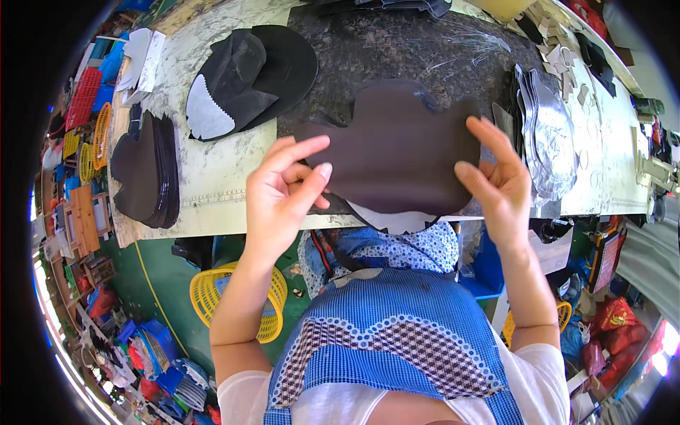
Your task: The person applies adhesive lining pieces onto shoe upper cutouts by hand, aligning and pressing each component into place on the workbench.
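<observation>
A dark brown, leather-like cut panel (397, 152) with notched upper corners is held up over the table's near edge. My left hand (287, 180) grips its left edge, thumb and forefinger on the near face. Its right edge is in my right hand (499, 173), closed with the thumb tip on the face. Below the panel, a white-faced piece with a dark rim (393, 218) shows at the table edge; most of it is hidden. Farther left, black cut pieces (283, 64) overlap, one with a white zigzag-edged patch (207, 110).
A stack of dark panels (145, 170) lies at the table's left end. To the right are glossy layered sheets (545, 134) and pale scraps (559, 57). A dark, worn mat (397, 49) covers the table's middle. A yellow basket (202, 294) stands on the floor.
</observation>
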The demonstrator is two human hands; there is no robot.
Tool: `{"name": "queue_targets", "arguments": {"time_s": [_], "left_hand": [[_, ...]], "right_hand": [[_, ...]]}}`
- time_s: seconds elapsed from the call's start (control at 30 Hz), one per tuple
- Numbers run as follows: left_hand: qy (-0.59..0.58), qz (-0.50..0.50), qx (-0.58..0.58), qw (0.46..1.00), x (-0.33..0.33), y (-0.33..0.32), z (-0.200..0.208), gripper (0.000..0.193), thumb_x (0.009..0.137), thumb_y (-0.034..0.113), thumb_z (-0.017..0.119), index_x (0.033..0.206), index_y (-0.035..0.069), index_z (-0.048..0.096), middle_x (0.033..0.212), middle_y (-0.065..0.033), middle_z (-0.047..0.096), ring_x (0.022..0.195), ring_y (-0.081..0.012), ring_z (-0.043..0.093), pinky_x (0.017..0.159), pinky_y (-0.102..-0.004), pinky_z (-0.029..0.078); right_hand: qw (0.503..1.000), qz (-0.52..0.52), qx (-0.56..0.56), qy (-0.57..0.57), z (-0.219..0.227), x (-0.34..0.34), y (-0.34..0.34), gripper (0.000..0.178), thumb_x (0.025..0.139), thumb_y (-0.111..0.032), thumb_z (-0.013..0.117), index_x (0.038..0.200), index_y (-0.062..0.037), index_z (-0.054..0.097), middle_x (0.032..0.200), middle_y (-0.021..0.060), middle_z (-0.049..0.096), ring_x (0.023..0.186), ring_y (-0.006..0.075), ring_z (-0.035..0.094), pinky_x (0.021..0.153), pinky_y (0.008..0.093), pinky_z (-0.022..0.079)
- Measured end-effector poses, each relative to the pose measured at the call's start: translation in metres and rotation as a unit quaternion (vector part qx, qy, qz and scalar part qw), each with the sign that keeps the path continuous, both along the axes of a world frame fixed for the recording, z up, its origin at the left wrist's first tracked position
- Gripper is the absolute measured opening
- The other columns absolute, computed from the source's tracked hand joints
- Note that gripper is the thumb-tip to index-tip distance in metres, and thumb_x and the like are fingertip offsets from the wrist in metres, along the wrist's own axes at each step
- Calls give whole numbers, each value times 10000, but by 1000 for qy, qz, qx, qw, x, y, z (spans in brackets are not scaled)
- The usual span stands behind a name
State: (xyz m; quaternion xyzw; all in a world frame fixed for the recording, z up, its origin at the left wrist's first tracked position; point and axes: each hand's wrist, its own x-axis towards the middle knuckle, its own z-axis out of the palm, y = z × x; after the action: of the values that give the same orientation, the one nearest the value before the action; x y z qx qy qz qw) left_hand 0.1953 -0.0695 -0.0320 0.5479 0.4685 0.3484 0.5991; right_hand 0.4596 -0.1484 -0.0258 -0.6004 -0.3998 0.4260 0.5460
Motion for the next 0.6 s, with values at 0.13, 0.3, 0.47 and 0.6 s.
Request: {"name": "queue_targets", "arguments": {"time_s": [0.13,0.3,0.47,0.6], "left_hand": [[10,-10,-12,1000,0,-4,-17,321,880,-33,662,1200,-26,652,1172,-72,527,677,-23,571,575,-187,536],[-4,-17,-2,1000,0,-1,-27,309,878,-80,636,1183,-35,649,1176,-77,491,717,-31,603,597,-193,570],[242,-66,211,945,2,0,-20,364,794,5,745,1146,88,711,1100,-45,502,681,-78,498,558,-223,458],[291,-2,361,886,-27,12,-10,366,765,-18,725,1121,67,713,1094,-52,544,758,-131,495,686,-265,445]], "right_hand": [[999,-23,-21,2,-17,-12,-13,583,836,106,642,1390,69,466,1464,150,357,814,106,649,638,186,523],[997,-23,-27,-69,-31,-16,-19,606,814,105,643,1395,30,487,1419,131,393,704,47,572,588,162,477],[969,-1,-80,-233,-17,-12,-9,597,768,54,685,1346,-6,547,1344,135,441,625,60,516,560,198,444],[918,-77,-61,-383,-3,37,-13,583,661,113,591,1225,-29,630,1216,136,504,715,146,564,650,279,486]]}}
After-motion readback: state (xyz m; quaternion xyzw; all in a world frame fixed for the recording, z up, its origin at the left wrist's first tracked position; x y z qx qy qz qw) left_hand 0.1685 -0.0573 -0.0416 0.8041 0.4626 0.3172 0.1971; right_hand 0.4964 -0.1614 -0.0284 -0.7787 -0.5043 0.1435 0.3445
